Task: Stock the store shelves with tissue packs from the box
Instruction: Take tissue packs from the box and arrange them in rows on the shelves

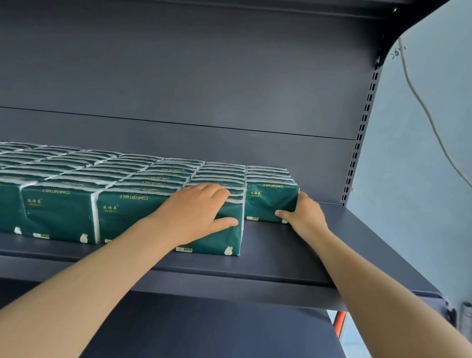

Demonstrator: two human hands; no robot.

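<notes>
the dark green plastic-wrapped tissue pack (270, 200) at the front of the rightmost column stands upright on the dark grey metal shelf (293, 255). it is set well back from the shelf's front edge and behind the line of the full front row to its left. the right hand (303, 213) has hold of it: the thumb lies across the lower front face and the fingers wrap round the right side. their tips are hidden behind the pack, so how deep the grip goes cannot be told. the left hand (198, 209) clasps the end pack of the front row (223, 240), fingers curled over its top edge and thumb pressed flat on its front face. the supply box is not in view.

the soft wrap is the likely trouble: a squeeze from one side could buckle or twist the pack, leaving it skewed with a gap against the next column. if it is dragged forward, the packs lined up behind it may lean into the space. a hard push from the left hand could shove the front row out of line. this column has no neighbour on its right, so a pack knocked that way would slide toward the black slotted upright (359, 138).
</notes>
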